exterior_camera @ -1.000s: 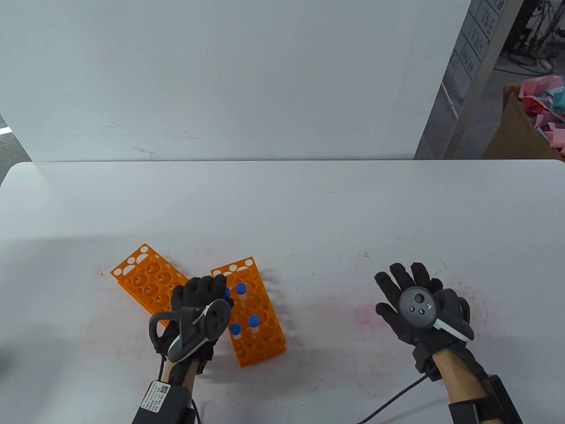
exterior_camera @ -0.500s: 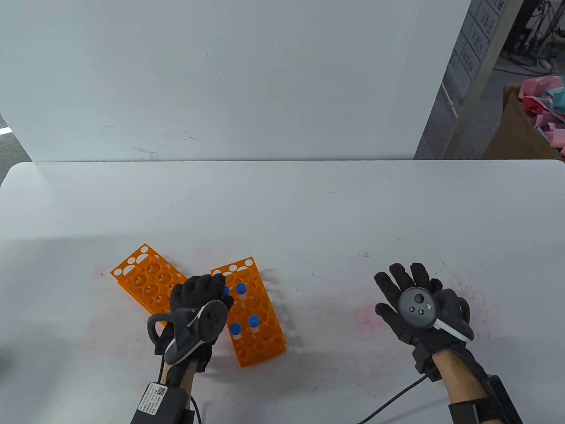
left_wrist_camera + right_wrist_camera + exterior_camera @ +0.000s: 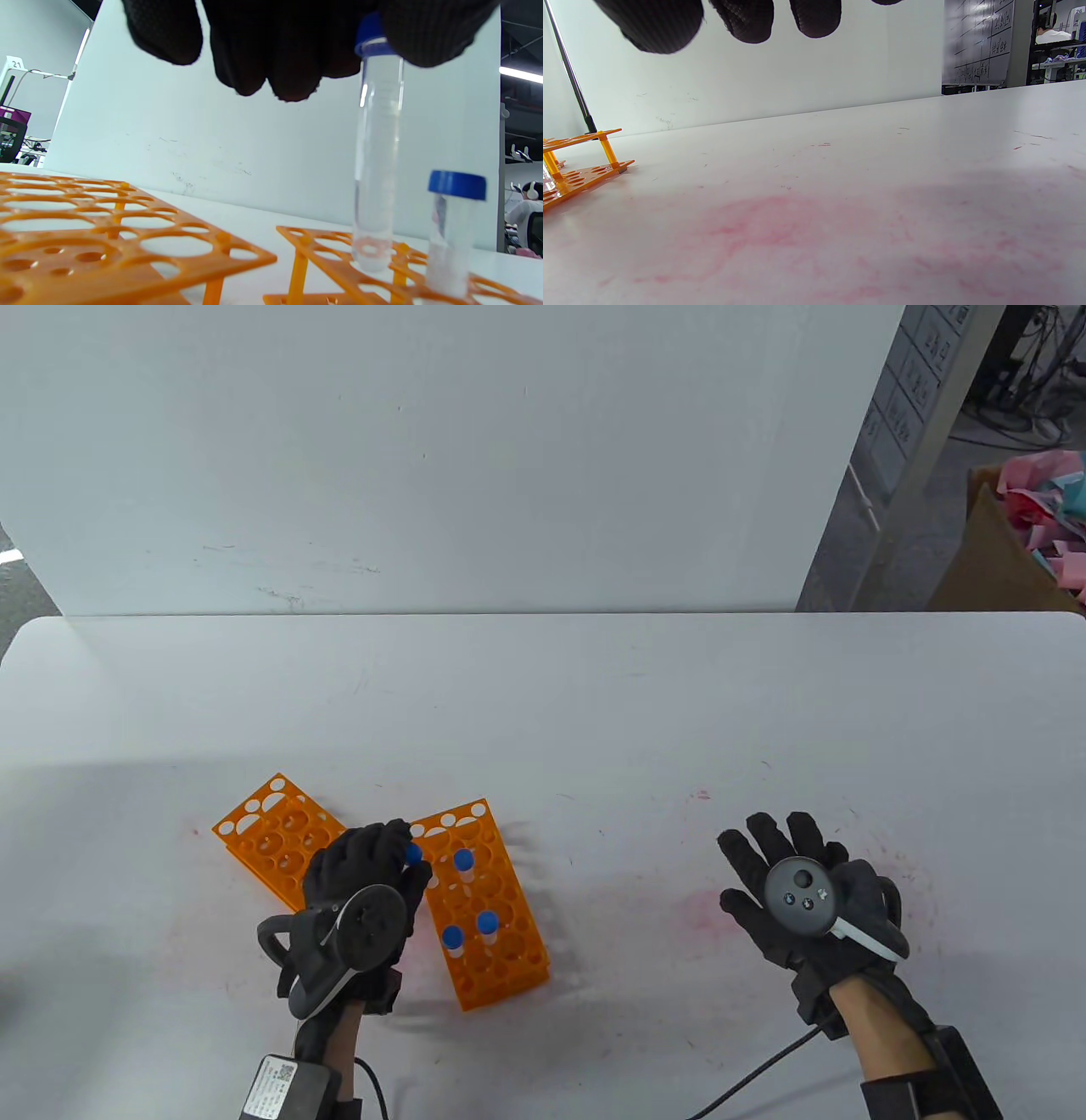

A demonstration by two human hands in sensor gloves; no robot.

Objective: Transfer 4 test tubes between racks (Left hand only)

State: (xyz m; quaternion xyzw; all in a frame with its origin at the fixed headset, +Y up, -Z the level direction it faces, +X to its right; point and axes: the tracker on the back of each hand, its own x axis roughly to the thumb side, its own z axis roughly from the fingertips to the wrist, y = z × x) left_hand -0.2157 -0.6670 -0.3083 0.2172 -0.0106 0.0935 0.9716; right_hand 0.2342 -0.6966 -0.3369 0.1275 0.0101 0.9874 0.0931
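Two orange racks lie side by side on the white table: a left rack (image 3: 276, 836) with no tube showing and a right rack (image 3: 496, 920) with three blue-capped tubes (image 3: 463, 862) standing in it. My left hand (image 3: 373, 865) pinches a fourth clear tube by its blue cap (image 3: 413, 854). In the left wrist view the held tube (image 3: 377, 169) hangs upright, its bottom lifted above the right rack (image 3: 339, 250), with another tube (image 3: 454, 233) standing beside it and the left rack (image 3: 106, 237) close by. My right hand (image 3: 785, 857) rests flat and empty on the table.
A white backboard (image 3: 424, 458) stands along the table's far edge. Pink stains (image 3: 704, 912) mark the table between my hands. A cardboard box of coloured scraps (image 3: 1018, 543) sits off the table at the right. The right rack's corner shows in the right wrist view (image 3: 581, 161).
My left hand has moved left and slightly away from the right rack, lifting the pinched blue-capped tube out toward the left rack. My right hand has not moved.
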